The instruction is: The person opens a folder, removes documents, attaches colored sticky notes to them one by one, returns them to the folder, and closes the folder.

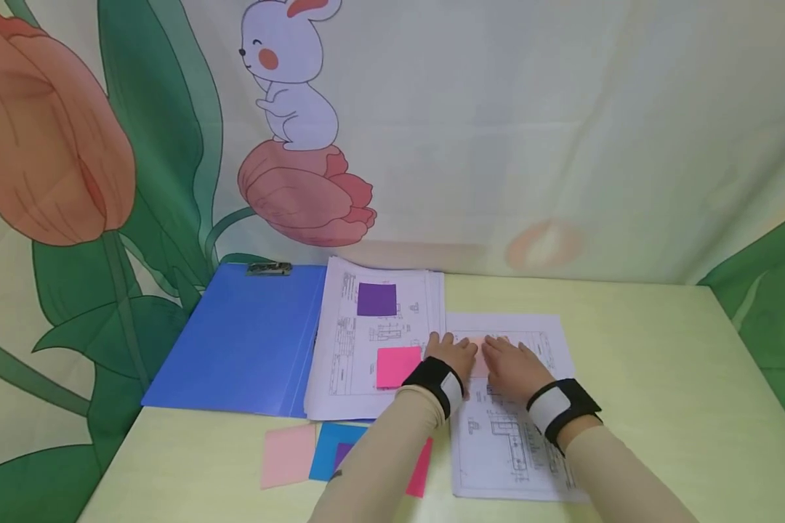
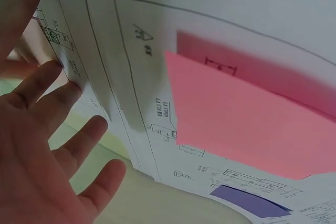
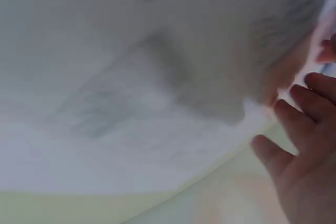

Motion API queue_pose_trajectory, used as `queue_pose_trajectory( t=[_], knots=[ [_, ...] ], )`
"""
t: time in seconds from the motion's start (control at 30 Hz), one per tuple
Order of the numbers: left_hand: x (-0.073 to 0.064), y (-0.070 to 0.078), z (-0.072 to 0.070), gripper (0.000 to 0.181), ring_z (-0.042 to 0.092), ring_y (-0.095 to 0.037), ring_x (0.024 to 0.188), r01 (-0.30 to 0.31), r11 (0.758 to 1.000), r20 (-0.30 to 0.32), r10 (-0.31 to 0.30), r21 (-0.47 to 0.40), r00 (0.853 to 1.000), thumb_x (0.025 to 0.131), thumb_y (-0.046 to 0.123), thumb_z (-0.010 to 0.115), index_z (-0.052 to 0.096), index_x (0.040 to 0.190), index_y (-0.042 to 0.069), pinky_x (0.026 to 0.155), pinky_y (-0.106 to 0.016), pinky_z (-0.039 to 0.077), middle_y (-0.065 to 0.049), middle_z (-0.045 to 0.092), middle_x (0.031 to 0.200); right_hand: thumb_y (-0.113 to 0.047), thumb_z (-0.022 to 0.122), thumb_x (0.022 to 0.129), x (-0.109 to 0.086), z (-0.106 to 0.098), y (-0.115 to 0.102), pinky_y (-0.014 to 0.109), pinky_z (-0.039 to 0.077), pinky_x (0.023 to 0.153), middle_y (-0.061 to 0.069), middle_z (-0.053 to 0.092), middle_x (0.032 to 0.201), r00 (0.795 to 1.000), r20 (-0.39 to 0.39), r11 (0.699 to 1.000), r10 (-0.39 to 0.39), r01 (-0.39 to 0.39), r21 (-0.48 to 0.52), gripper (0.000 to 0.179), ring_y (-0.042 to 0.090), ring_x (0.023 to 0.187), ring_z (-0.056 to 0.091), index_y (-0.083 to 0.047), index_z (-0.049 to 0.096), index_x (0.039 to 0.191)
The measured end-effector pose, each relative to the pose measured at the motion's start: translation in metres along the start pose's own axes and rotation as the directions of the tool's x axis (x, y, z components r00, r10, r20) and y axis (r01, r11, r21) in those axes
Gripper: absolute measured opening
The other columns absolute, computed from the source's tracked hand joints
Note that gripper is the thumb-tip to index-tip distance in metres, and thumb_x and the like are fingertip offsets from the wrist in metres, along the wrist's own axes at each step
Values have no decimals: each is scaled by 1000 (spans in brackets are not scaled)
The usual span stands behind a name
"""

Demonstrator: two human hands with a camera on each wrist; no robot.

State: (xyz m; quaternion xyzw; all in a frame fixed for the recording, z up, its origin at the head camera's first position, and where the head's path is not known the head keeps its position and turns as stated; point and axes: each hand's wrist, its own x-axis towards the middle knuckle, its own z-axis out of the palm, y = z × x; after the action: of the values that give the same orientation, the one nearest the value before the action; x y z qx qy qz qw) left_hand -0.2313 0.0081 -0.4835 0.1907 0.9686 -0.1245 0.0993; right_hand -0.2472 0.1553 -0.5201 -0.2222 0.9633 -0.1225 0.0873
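A peach sticky note [image 1: 480, 361] lies near the top of a printed drawing sheet [image 1: 484, 457] on the right. My left hand [image 1: 453, 356] touches the note's left side, and my right hand [image 1: 515, 369] rests on its right side. Both hands partly cover it. In the left wrist view my left hand [image 2: 47, 140] has its fingers spread and extended over the paper. The fingers of my right hand [image 3: 310, 129] look fairly straight in the blurred right wrist view, beside a peach patch at the paper's edge.
Left of my hands, a paper stack [image 1: 340, 363] bears a purple sticky note [image 1: 376, 299] and a hot pink sticky note [image 1: 397, 367]. A blue clipboard folder [image 1: 235, 341] lies open beyond it. Light pink [image 1: 288, 456] and blue sticky notes [image 1: 327, 447] lie in front, partly behind my left sleeve.
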Motion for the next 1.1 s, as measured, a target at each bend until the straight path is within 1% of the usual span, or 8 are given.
queue_pose_trajectory(
  t=[0.1, 0.33, 0.47, 0.57, 0.7, 0.8, 0.9, 1.1],
  knots=[
    [-4, 0, -4, 75, 48, -16, 107, -2, 1000, 0, 2, -3, 1000, 60, 50, 81, 52, 125, 27, 90, -36, 34, 12, 53, 124, -20, 52, 89, -9, 2, 9, 59, 14, 105, 12, 30, 148, 992, 89, 995, 85, -80, -55, 57, 32, 136, 24, -2, 35, 141],
    [6, -1, 16, 78, 44, -19, 113, -2, 1000, -18, 2, -8, 1000, 60, 54, 78, 51, 128, 27, 94, -42, 32, 9, 49, 132, -25, 58, 86, -13, 4, 17, 59, 22, 103, 12, 28, 148, 988, 56, 989, 144, -142, -36, 62, 35, 135, 23, -4, 37, 141],
    [-1, -4, 20, 65, 44, -21, 107, -17, 994, -121, 4, -106, 993, 63, 47, 80, 57, 121, 26, 90, -40, 34, 0, 54, 116, -26, 58, 86, -9, 11, 20, 61, 24, 100, 12, 28, 148, 987, 46, 988, 157, -156, -15, 62, 36, 135, 23, -5, 38, 141],
    [-21, -14, 12, 46, 45, -20, 101, -48, 948, -230, -27, -315, 973, 73, 33, 77, 59, 115, 25, 84, -36, 37, -1, 53, 105, -29, 57, 85, -6, 17, 25, 64, 25, 97, 12, 29, 148, 984, 35, 985, 174, -174, 1, 63, 35, 134, 25, -6, 39, 140],
    [-68, -43, -2, 27, 51, -16, 91, -138, 838, -300, -32, -528, 954, 81, 15, 71, 63, 107, 18, 77, -30, 43, 0, 58, 95, -32, 59, 82, -2, 20, 27, 66, 22, 96, 13, 31, 145, 977, 8, 976, 212, -212, 42, 64, 34, 133, 26, -7, 41, 138],
    [-108, -62, 10, 26, 52, -15, 85, -167, 844, -247, 42, -510, 968, 78, 16, 74, 66, 103, 14, 71, -29, 44, -1, 58, 89, -32, 61, 81, -4, 19, 24, 66, 20, 97, 15, 31, 144, 972, 16, 970, 236, -237, 57, 65, 35, 132, 26, -7, 42, 138],
    [-144, -77, 39, 39, 47, -16, 82, -141, 884, -158, 77, -447, 984, 71, 30, 80, 65, 102, 13, 67, -30, 42, 0, 52, 86, -31, 61, 81, -10, 16, 20, 66, 20, 98, 17, 31, 144, 971, 35, 969, 235, -237, 71, 67, 36, 132, 27, -7, 40, 139],
    [-179, -96, 85, 69, 44, -24, 90, 22, 895, -84, -66, -445, 994, 53, 44, 87, 60, 106, 7, 73, -40, 42, -7, 48, 94, -29, 66, 78, -11, 15, 22, 65, 19, 98, 18, 33, 143, 976, 0, 967, 220, -217, 136, 69, 36, 130, 30, -6, 40, 138]
  ],
)
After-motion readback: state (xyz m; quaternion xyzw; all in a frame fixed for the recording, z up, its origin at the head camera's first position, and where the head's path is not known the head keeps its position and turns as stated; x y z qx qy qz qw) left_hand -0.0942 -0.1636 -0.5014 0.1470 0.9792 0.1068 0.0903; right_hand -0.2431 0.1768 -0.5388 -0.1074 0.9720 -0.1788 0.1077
